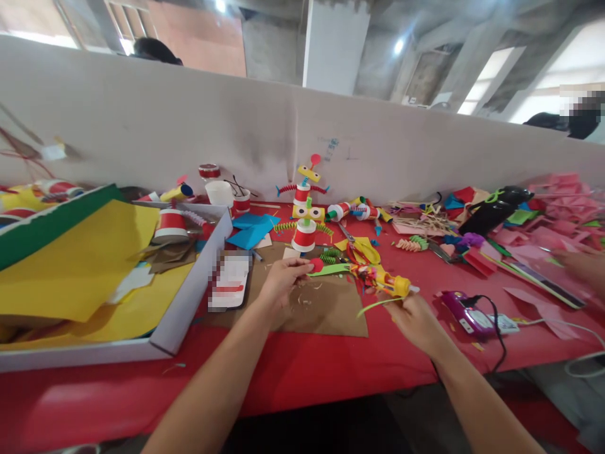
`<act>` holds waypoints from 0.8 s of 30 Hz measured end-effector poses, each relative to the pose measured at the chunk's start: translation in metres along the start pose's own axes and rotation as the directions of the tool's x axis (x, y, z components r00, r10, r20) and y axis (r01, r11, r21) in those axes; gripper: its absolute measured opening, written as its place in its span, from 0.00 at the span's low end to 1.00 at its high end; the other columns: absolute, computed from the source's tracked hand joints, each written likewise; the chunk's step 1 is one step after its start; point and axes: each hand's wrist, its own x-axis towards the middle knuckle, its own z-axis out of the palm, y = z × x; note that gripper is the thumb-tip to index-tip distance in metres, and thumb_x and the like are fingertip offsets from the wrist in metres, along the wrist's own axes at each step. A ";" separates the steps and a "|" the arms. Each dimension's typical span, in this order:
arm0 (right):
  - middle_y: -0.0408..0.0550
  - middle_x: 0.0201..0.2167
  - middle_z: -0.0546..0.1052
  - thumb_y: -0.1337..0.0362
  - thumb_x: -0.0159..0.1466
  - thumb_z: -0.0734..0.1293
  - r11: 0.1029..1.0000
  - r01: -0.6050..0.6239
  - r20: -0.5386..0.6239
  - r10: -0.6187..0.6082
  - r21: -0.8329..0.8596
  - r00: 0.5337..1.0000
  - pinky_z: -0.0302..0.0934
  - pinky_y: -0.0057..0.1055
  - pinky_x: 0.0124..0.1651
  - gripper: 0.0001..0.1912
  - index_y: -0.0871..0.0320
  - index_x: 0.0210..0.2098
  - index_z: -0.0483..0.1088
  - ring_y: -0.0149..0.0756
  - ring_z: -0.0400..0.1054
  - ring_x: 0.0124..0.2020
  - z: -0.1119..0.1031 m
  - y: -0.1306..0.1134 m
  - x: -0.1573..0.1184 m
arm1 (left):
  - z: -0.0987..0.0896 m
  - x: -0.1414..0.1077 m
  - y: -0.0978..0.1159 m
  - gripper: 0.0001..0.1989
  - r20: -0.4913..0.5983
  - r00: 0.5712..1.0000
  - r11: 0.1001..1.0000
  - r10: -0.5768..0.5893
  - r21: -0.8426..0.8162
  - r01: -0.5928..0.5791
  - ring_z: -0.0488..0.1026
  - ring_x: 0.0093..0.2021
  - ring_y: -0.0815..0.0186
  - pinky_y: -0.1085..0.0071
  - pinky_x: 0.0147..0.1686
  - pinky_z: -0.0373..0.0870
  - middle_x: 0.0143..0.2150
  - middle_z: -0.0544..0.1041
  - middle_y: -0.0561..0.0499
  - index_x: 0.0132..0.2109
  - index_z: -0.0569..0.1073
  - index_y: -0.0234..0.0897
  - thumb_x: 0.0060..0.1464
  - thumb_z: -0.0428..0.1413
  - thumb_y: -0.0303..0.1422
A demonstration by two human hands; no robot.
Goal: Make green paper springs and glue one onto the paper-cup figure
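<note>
My left hand (pixel 283 277) pinches a red paper disc (pixel 316 265) at the end of a green paper strip (pixel 335 270), above a brown cardboard sheet (pixel 331 309). At the strip's right end is a yellow glue gun (pixel 394 285) with colourful material round its front; my right hand (pixel 409 309) is closed on it. A thin green strip (pixel 378 306) hangs by the right hand. Just behind the hands stands a paper-cup figure (pixel 303 236) with a yellow eye piece and green spring arms. Another cup figure (pixel 302 192) with red spring arms is behind it.
A box (pixel 165 331) with yellow paper and a cup figure is at left, a phone (pixel 230 280) beside it. Scissors (pixel 352 243) lie behind the cardboard. A purple power adapter (pixel 466 312) with cables, a black bottle (pixel 491 211), pink paper and another person's hand (pixel 579 268) are at right.
</note>
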 end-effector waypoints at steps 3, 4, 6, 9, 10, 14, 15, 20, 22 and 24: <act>0.48 0.25 0.75 0.54 0.64 0.58 0.996 0.027 0.044 -0.031 0.080 0.999 0.64 0.31 0.33 0.16 0.57 0.32 0.72 0.40 0.70 0.31 0.014 -0.008 0.000 | 0.001 -0.001 0.000 0.11 0.005 0.999 0.998 0.034 0.053 -0.034 0.65 0.22 0.74 0.75 0.23 0.60 0.24 0.74 0.51 0.29 0.76 0.34 0.36 0.65 0.34; 0.48 0.25 0.75 0.55 0.64 0.58 0.996 0.024 0.049 -0.028 0.083 0.998 0.64 0.31 0.33 0.16 0.57 0.31 0.72 0.41 0.70 0.32 0.018 -0.009 0.001 | 0.001 0.000 -0.001 0.11 0.015 0.999 0.997 0.041 0.068 -0.042 0.66 0.22 0.73 0.75 0.23 0.60 0.25 0.74 0.51 0.29 0.77 0.34 0.36 0.64 0.35; 0.47 0.23 0.74 0.55 0.64 0.58 0.996 0.024 0.043 -0.028 0.085 0.999 0.64 0.32 0.32 0.16 0.56 0.30 0.71 0.41 0.70 0.31 0.023 -0.009 0.002 | 0.001 0.000 -0.002 0.10 0.033 0.999 0.994 0.039 0.097 -0.042 0.66 0.22 0.73 0.75 0.22 0.60 0.25 0.75 0.50 0.29 0.77 0.34 0.37 0.64 0.35; 0.47 0.23 0.74 0.54 0.63 0.59 0.993 0.056 0.021 -0.058 0.102 0.998 0.64 0.32 0.31 0.15 0.56 0.29 0.70 0.40 0.69 0.29 0.026 -0.010 0.005 | 0.000 0.001 -0.004 0.10 0.040 0.999 0.990 0.032 0.136 -0.037 0.65 0.21 0.72 0.74 0.22 0.59 0.23 0.75 0.50 0.29 0.78 0.35 0.37 0.63 0.35; 0.47 0.24 0.74 0.54 0.63 0.59 0.993 0.062 0.021 -0.064 0.104 0.998 0.63 0.31 0.30 0.15 0.56 0.29 0.70 0.39 0.69 0.28 0.027 -0.011 0.005 | 0.000 0.002 -0.005 0.09 0.041 0.998 0.989 0.038 0.139 -0.043 0.65 0.21 0.72 0.74 0.22 0.60 0.24 0.75 0.50 0.29 0.78 0.35 0.37 0.63 0.35; 0.46 0.22 0.73 0.55 0.63 0.59 0.994 0.054 0.044 -0.058 0.092 0.997 0.62 0.30 0.30 0.15 0.56 0.27 0.70 0.37 0.67 0.27 0.028 -0.014 0.008 | 0.001 0.001 -0.004 0.07 0.051 0.997 0.989 0.055 0.134 -0.061 0.66 0.23 0.72 0.72 0.25 0.62 0.28 0.76 0.48 0.28 0.78 0.35 0.38 0.61 0.33; 0.45 0.21 0.73 0.55 0.63 0.59 0.995 0.048 0.053 -0.053 0.085 0.997 0.61 0.30 0.30 0.15 0.57 0.27 0.70 0.37 0.67 0.27 0.029 -0.015 0.008 | 0.002 0.000 -0.003 0.06 0.052 0.997 0.989 0.051 0.138 -0.058 0.66 0.23 0.71 0.72 0.25 0.62 0.28 0.76 0.48 0.28 0.78 0.35 0.39 0.61 0.33; 0.46 0.24 0.74 0.56 0.64 0.57 0.997 0.026 0.090 -0.032 0.068 0.995 0.59 0.29 0.31 0.16 0.58 0.29 0.69 0.36 0.67 0.28 0.030 -0.016 0.010 | 0.003 -0.003 0.003 0.05 0.048 0.999 0.990 0.014 0.141 -0.021 0.66 0.23 0.72 0.73 0.25 0.61 0.26 0.75 0.50 0.27 0.77 0.34 0.38 0.61 0.31; 0.47 0.26 0.74 0.56 0.64 0.58 0.998 0.022 0.091 -0.028 0.066 0.995 0.59 0.29 0.32 0.15 0.59 0.30 0.69 0.36 0.67 0.28 0.030 -0.015 0.010 | 0.004 -0.003 0.004 0.06 0.050 0.999 0.991 0.010 0.131 -0.016 0.65 0.23 0.72 0.74 0.25 0.61 0.26 0.75 0.50 0.28 0.77 0.34 0.38 0.61 0.31; 0.47 0.26 0.74 0.56 0.64 0.58 0.999 0.015 0.097 -0.020 0.051 0.995 0.59 0.29 0.32 0.15 0.59 0.31 0.69 0.37 0.67 0.29 0.030 -0.014 0.010 | 0.004 -0.004 0.005 0.06 0.051 0.999 0.991 0.014 0.129 -0.021 0.65 0.23 0.72 0.74 0.25 0.60 0.25 0.75 0.50 0.27 0.77 0.34 0.38 0.61 0.31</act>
